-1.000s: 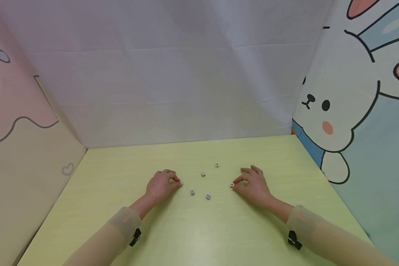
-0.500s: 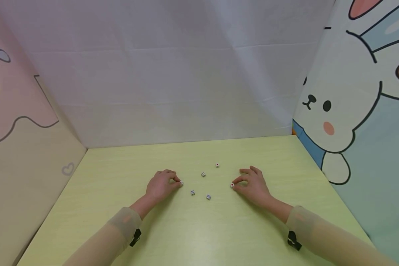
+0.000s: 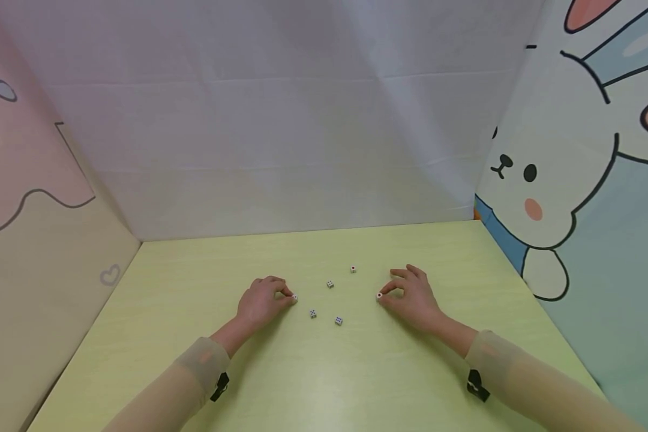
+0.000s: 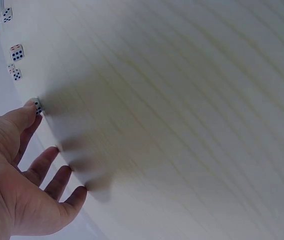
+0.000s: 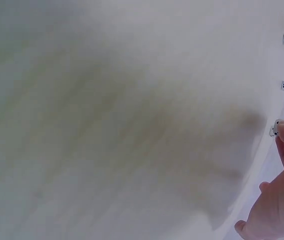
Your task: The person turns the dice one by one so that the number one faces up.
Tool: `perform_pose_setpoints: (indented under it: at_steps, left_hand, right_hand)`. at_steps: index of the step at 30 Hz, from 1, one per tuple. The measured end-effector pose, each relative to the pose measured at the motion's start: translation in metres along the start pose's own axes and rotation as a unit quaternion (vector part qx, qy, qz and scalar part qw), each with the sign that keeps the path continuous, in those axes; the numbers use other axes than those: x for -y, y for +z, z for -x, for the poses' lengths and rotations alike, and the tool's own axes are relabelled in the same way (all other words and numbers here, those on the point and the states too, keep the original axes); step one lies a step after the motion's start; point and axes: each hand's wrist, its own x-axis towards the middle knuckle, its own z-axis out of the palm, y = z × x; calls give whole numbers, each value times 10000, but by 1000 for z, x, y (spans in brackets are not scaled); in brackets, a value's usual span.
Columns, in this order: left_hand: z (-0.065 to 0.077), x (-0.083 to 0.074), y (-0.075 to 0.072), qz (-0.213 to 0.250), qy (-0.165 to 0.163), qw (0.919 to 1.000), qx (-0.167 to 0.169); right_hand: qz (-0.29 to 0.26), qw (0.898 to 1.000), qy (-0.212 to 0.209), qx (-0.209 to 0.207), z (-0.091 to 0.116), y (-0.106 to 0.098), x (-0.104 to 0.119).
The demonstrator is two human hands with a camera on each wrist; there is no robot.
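Observation:
My left hand [image 3: 261,302] pinches a white die [image 4: 37,106] between thumb and forefinger, at the left of the loose dice; its other fingers spread over the table in the left wrist view. Across from it, my right hand [image 3: 411,299] pinches another die [image 3: 379,296] with thumb and forefinger, the remaining fingers raised. Several dice lie between the hands: one showing a red pip [image 3: 353,269] at the back, a die [image 3: 330,284] in front of it, a die [image 3: 313,313] closer to the left hand, and a die [image 3: 338,321] nearest the front.
The dice lie on a pale yellow wooden table [image 3: 324,384]. A white cloth wall [image 3: 302,150] stands along its back edge. Printed panels flank it, with a cartoon rabbit [image 3: 545,180] on the right and a pink and cream panel [image 3: 43,258] on the left.
My right hand has moved slightly up and away with its die. The left hand keeps its pinch in the same place, and the loose dice have not moved.

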Motion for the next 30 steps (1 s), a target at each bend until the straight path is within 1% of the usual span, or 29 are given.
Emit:
perform_pose_setpoints:
  at_steps: [10,16,24,26,30]
  left_hand:
    - [0,2,2,-22,1,10000,-61]
    - [1,2,2,3,-10,10000,-74]
    - [1,1,1,22,-17,10000,-88]
    - [1,1,2,17,-34,10000,-81]
    - [1,1,2,8,-21,10000,-78]
  right_hand:
    - [6,9999,-85,-72,-22,-14,4]
    - [119,9994,-264,-181,-39,-16,6]
    - [568,9969,-517,-186,-62,-10,11]
    - [669,9963,-521,-136,-66,-7,12]
    - [769,9963,-382,-19,-73,-3,13]
